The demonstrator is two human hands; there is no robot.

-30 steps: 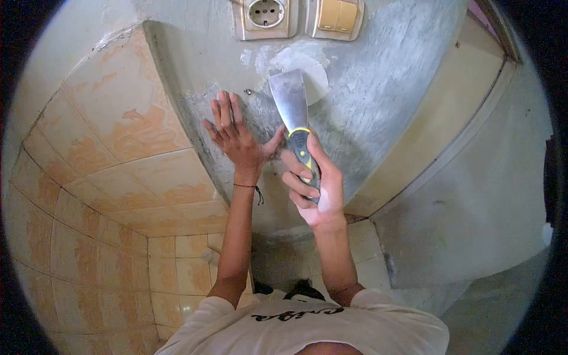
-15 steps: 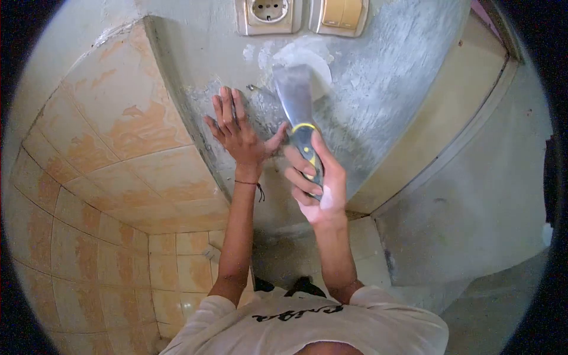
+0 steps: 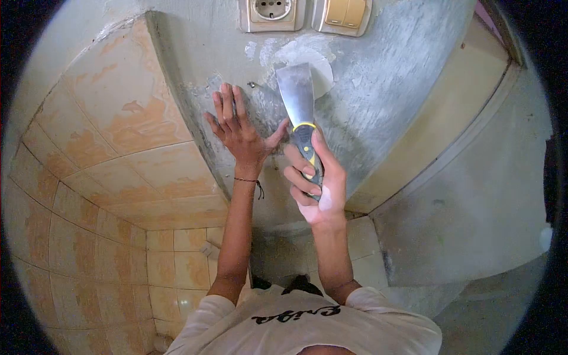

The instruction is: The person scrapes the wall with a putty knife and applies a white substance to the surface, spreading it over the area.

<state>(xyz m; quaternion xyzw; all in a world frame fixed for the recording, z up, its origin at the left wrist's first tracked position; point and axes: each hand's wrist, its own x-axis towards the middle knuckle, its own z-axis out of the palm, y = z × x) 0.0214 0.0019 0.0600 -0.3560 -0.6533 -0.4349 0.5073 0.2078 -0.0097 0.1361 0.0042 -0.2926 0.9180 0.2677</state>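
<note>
My right hand (image 3: 319, 180) is wrapped round the grey and yellow handle of a putty knife (image 3: 296, 94). Its wide metal blade points up and overlaps a white filler patch (image 3: 322, 71) on the grey wall (image 3: 378, 89). White residue marks the heel of that hand. To the left, my left hand (image 3: 241, 133) lies against the wall with fingers spread and holds nothing; a thin dark cord circles its wrist. Just above its fingertips, a small metal screw or hook (image 3: 252, 85) sticks out of the wall.
A power socket (image 3: 272, 12) and a light switch (image 3: 345, 13) sit at the top of the wall. Orange-patterned tiles (image 3: 118, 112) cover the left side, behind a raised corner edge. At right stands a door frame (image 3: 432, 118) beside a grey panel (image 3: 467, 207).
Both hands and the putty knife keep nearly the same place on the wall. The view has shifted very slightly, and the blade shows sharper now.
</note>
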